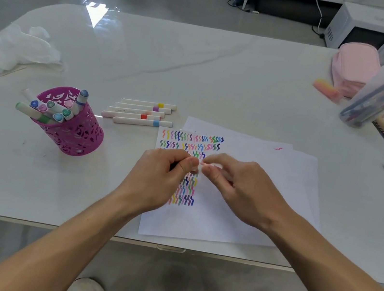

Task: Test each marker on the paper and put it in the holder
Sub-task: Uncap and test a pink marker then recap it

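Just below the middle of the frame, both hands meet over the paper [235, 229]. The right hand [242, 189] has its fingers curled round a marker [215, 167], a pale, white-bodied one with a pink end pointing left. The left hand [163, 173] is curled too, thumb and forefinger pinching at that pink end (motion blur hides whether it is a cap or the bare tip). The sheet carries rows of short squiggles in many colours, partly hidden by the hands.

At centre left stands the holder [73, 135], a magenta cup with cut-out patterning, holding several markers with their coloured caps up. Just right of it, five white markers [140, 112] with coloured bands lie side by side on the glossy white table [151, 49].
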### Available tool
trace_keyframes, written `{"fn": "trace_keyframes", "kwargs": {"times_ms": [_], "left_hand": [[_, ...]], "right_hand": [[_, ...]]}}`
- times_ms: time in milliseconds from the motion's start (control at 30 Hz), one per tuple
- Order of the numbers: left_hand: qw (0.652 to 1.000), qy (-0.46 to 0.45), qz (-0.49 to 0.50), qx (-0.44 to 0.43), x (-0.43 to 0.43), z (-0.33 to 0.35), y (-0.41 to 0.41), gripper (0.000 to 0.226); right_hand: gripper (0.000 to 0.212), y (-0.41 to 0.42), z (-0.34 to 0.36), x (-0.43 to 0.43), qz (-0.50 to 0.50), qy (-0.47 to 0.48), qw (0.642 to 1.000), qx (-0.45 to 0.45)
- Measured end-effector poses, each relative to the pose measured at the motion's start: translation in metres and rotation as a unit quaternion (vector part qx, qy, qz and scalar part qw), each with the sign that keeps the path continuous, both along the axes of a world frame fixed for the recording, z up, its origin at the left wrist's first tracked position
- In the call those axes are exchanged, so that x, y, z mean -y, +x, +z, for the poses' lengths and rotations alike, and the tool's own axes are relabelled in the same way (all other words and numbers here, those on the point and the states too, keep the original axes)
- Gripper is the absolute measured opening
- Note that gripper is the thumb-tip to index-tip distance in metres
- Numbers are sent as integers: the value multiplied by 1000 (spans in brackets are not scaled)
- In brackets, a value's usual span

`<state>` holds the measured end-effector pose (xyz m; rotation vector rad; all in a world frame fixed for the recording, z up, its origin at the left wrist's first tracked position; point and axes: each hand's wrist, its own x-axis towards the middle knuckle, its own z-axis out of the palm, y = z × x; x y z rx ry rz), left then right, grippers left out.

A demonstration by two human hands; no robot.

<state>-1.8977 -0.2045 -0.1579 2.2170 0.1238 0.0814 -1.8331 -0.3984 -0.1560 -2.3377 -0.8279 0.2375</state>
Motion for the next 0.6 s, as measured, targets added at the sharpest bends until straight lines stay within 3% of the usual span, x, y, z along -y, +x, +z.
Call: {"fn": "trace_keyframes", "kwargs": {"times_ms": [133, 233, 367, 467, 600], "left_hand": [[999, 32, 41, -11, -1, -9, 1, 32], [995, 99, 28, 17, -2, -14, 1, 30], [990, 133, 3, 49, 5, -15, 2, 21], [988, 142, -16, 62, 9, -16, 5, 19], [983, 170, -34, 51, 17, -15, 9, 18]], "right_hand": [[23, 10, -3, 16, -44, 65, 989, -129], [15, 14, 1, 21, -76, 169, 966, -183], [38, 21, 4, 19, -113, 321, 886, -314], [37, 28, 0, 19, -102, 331, 889, -300], [8, 30, -3, 14, -116, 304, 915, -239]]}}
